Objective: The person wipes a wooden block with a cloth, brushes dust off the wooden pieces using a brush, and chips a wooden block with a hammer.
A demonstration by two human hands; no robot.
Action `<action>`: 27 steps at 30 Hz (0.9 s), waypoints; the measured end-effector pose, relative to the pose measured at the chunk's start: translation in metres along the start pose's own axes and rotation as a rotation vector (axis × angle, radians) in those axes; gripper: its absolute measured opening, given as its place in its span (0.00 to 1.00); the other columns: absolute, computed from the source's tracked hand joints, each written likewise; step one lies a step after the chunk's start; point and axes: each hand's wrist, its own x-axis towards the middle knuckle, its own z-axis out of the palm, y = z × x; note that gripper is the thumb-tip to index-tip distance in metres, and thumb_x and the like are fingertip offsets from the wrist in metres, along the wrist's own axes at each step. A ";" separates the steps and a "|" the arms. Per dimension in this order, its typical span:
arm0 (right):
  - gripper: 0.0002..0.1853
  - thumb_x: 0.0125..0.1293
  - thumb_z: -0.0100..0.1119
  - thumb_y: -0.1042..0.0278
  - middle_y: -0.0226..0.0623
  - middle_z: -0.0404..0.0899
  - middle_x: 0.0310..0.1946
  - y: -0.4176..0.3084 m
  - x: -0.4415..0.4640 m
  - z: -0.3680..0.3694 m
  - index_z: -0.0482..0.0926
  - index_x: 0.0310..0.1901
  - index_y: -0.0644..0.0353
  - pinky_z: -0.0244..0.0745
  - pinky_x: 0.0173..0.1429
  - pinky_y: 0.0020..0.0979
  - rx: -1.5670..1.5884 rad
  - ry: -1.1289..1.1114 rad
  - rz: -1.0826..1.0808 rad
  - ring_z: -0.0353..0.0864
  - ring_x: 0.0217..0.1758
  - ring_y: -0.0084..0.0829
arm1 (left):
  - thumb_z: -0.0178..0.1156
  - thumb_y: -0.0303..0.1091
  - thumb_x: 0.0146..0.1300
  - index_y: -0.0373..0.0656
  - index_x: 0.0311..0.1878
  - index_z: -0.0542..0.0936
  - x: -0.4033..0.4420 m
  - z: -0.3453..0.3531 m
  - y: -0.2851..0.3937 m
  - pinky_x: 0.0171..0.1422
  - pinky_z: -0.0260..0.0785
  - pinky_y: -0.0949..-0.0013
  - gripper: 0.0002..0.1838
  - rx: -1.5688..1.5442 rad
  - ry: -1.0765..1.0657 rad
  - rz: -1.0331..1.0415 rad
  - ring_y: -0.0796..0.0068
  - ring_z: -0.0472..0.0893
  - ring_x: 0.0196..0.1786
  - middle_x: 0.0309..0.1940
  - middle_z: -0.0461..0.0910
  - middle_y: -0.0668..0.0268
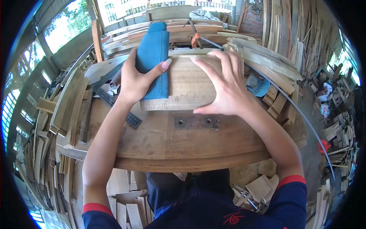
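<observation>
Head view shows me the work on the wooden table (164, 143). My left hand (137, 80) is clamped on a blue folded piece (151, 57), thumb across its face and fingers behind the far side. That grip seems to keep it upright in the view, its lower end over the left part of a pale wooden board (187, 82); I can't tell how firmly the two touch. My right hand (230, 89) is spread, fingers and thumb well apart, around the board's right part, with the thumb by the near edge. I judge that span suits steadying the board, though whether it presses I cannot tell. The board lies just beyond a metal plate (196, 122) in the tabletop. To the left, a dark perforated strip (134, 120) slants beside the board, leaving the wood's face uncovered there.
</observation>
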 end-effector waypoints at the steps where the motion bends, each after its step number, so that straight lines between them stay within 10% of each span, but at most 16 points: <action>1: 0.65 0.37 0.86 0.33 0.45 0.60 0.70 0.002 0.001 0.000 0.62 0.80 0.38 0.55 0.74 0.66 -0.018 0.015 -0.010 0.58 0.73 0.53 | 0.78 0.49 0.61 0.29 0.67 0.72 -0.001 -0.001 0.003 0.64 0.75 0.65 0.41 -0.006 0.005 0.026 0.63 0.84 0.53 0.53 0.83 0.51; 5: 0.68 0.33 0.89 0.37 0.44 0.57 0.73 0.017 0.004 -0.002 0.62 0.80 0.32 0.57 0.76 0.64 0.046 -0.041 -0.019 0.55 0.76 0.55 | 0.79 0.50 0.58 0.26 0.54 0.78 0.001 0.010 -0.010 0.51 0.75 0.60 0.36 0.085 0.091 0.209 0.59 0.82 0.42 0.43 0.81 0.49; 9: 0.57 0.52 0.76 0.28 0.51 0.68 0.72 0.049 0.011 -0.002 0.62 0.80 0.45 0.58 0.80 0.61 0.062 0.118 0.054 0.62 0.77 0.54 | 0.76 0.46 0.62 0.28 0.54 0.79 0.001 0.010 -0.002 0.49 0.74 0.59 0.30 0.132 0.115 0.376 0.58 0.80 0.39 0.41 0.79 0.50; 10: 0.48 0.59 0.69 0.26 0.53 0.81 0.61 0.056 0.011 -0.011 0.73 0.71 0.55 0.71 0.75 0.54 -0.086 0.199 0.052 0.79 0.66 0.50 | 0.75 0.45 0.63 0.29 0.54 0.80 0.000 0.007 0.003 0.50 0.74 0.59 0.28 0.146 0.094 0.391 0.57 0.80 0.40 0.42 0.80 0.50; 14: 0.33 0.58 0.76 0.35 0.45 0.90 0.42 0.060 0.002 -0.016 0.86 0.51 0.59 0.86 0.52 0.39 0.230 0.175 0.174 0.91 0.47 0.42 | 0.64 0.43 0.74 0.31 0.52 0.82 0.002 0.002 0.026 0.51 0.74 0.55 0.21 0.261 -0.060 0.376 0.48 0.82 0.44 0.43 0.82 0.47; 20: 0.31 0.60 0.77 0.47 0.47 0.90 0.43 0.060 0.002 -0.013 0.82 0.57 0.60 0.82 0.56 0.41 0.445 0.267 0.257 0.91 0.49 0.43 | 0.50 0.49 0.82 0.31 0.35 0.75 0.023 -0.008 0.064 0.41 0.66 0.53 0.27 0.494 -0.463 0.215 0.50 0.73 0.28 0.24 0.73 0.45; 27: 0.27 0.73 0.61 0.52 0.47 0.87 0.46 0.060 0.002 -0.009 0.76 0.65 0.62 0.79 0.58 0.39 0.672 0.365 0.297 0.88 0.49 0.39 | 0.44 0.56 0.83 0.33 0.37 0.79 0.048 0.031 0.080 0.46 0.71 0.52 0.32 0.413 -0.684 0.228 0.48 0.80 0.33 0.26 0.79 0.47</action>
